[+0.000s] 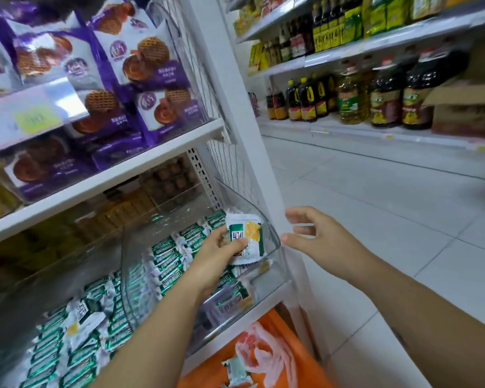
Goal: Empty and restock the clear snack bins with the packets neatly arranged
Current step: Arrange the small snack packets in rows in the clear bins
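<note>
Nearest the lens, two bare forearms reached up from the bottom edge toward the clear snack bin (pixel 266 233), and every place below is given from that bin. Fingers of the left hand (pixel 219 259) were closed in a pinch around a white packet (pixel 245 236) with green and yellow print, thumb on its face and the other fingertips behind it, holding it tilted inside the bin just under the curved front rim. Fingers of the right hand (pixel 314 233) were loosely spread and slightly curled, gripping nothing, hovering just outside the bin's right end beside the white shelf post (pixel 280 219); whether a fingertip touched the rim could not be told.

Beneath the held packet, green-and-white packets (pixel 168 253) lay in rough rows on the bin floor, some on edge, some flat. To the bin's left, a second clear bin (pixel 17 298) held more of the same green packets (pixel 51 357), jumbled. Under the bin, below the white shelf edge, sat an orange bag (pixel 277 326) with a white plastic bag (pixel 266 357) and one pale green packet (pixel 237 371) lying in it. Above the bin, on the next shelf up, purple waffle packs (pixel 151 71) stood behind a clear panel. Well to the bin's right, across the tiled floor (pixel 389 205), bottles of oil (pixel 350 102) lined a far shelf.
</note>
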Motion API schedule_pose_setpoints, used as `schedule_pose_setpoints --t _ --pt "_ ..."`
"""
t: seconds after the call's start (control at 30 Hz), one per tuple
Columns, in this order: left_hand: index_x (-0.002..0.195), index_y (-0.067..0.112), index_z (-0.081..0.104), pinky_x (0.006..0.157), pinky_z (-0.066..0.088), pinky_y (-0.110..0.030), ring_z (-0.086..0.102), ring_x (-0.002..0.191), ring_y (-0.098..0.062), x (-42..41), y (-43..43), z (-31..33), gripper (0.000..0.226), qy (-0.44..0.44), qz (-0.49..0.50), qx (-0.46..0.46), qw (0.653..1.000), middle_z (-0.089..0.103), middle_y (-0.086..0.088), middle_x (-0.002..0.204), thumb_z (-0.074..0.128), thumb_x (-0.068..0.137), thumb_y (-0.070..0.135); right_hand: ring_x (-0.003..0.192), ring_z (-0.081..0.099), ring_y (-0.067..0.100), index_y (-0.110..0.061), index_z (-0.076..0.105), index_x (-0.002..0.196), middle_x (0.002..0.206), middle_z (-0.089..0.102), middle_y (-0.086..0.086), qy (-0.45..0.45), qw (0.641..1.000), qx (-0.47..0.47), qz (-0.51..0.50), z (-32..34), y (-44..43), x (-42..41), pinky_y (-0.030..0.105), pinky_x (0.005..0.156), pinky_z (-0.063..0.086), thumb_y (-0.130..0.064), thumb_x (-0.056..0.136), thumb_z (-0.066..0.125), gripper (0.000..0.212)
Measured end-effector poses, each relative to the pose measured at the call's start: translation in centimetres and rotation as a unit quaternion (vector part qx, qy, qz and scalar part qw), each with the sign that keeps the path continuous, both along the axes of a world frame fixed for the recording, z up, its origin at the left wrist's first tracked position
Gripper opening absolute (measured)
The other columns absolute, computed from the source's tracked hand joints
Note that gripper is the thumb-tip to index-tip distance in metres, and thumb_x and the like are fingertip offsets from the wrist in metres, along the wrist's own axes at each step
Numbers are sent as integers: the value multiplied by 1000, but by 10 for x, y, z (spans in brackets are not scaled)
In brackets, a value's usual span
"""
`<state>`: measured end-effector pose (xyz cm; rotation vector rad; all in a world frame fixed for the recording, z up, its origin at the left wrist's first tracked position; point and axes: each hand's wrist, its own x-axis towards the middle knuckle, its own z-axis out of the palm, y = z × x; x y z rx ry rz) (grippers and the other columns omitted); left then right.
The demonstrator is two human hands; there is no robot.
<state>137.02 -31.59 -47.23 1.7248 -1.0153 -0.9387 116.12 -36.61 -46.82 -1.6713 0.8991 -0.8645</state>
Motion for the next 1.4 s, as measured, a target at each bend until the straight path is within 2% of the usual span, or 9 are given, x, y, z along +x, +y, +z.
schedule_pose_setpoints --t 0.13,0.37,0.5,0.63,0.87,1.0,1.13,1.27,1.4 --pt "140 23 38 103 41 -31 55 113 -10 0 6 0 64 -134 -63 66 987 54 8 124 71 85 21 113 53 6 -29 50 126 123 51 -17 6 1000 2 0 0 0 -1 28 97 43 -28 87 67 43" --pt "151 19 23 112 24 -23 33 139 -14 -2 -10 26 80 -307 -223 165 910 30 1 155 68 86 36 107 55 3 -31 48 130 122 47 -20 30 1000 -3 -7 3 6 1 18 75 42 -30 89 64 43" --pt "150 23 28 101 30 -16 40 129 -5 0 -12 35 63 -312 -247 181 899 34 7 152 54 95 38 105 57 5 -31 49 129 124 48 -19 32 999 -3 -11 5 7 2 18 76 40 -29 89 65 44" --pt "145 25 41 105 37 -26 50 126 -15 -4 -17 22 58 -393 -268 150 867 43 6 147 59 91 41 103 60 5 -30 50 128 129 49 -15 26 1000 4 -13 5 8 3 21 83 39 -29 88 67 44" --pt "139 27 50 103 38 -26 52 122 -13 -2 -25 14 57 -365 -270 141 880 51 3 141 67 86 38 97 59 1 -32 50 129 133 49 -14 40 999 -6 -9 5 10 1 8 68 37 -32 88 66 43" --pt "118 29 66 71 39 -11 51 82 -3 4 -23 14 30 -355 -229 32 906 57 9 101 67 88 28 88 57 -6 -32 52 126 130 51 -11 43 999 -9 -9 4 9 2 1 55 38 -27 90 64 38" --pt "110 18 70 59 34 -6 47 67 3 -2 -30 2 23 -387 -239 31 890 47 18 82 69 88 23 84 56 -8 -31 55 119 124 54 -4 31 999 -5 -14 2 8 4 -3 55 38 -23 89 65 32" --pt "103 15 73 58 33 -16 45 67 -3 -1 -40 4 19 -427 -253 53 866 44 14 76 70 87 25 81 58 -8 -32 57 114 122 50 -8 28 999 -8 -17 1 9 6 -2 55 39 -24 89 65 27" --pt "95 12 74 62 45 -26 55 65 -14 -4 -42 10 17 -384 -285 88 874 64 3 76 67 89 26 84 59 -6 -31 57 116 120 44 -12 38 999 -14 -21 3 10 8 2 58 41 -25 89 64 29"
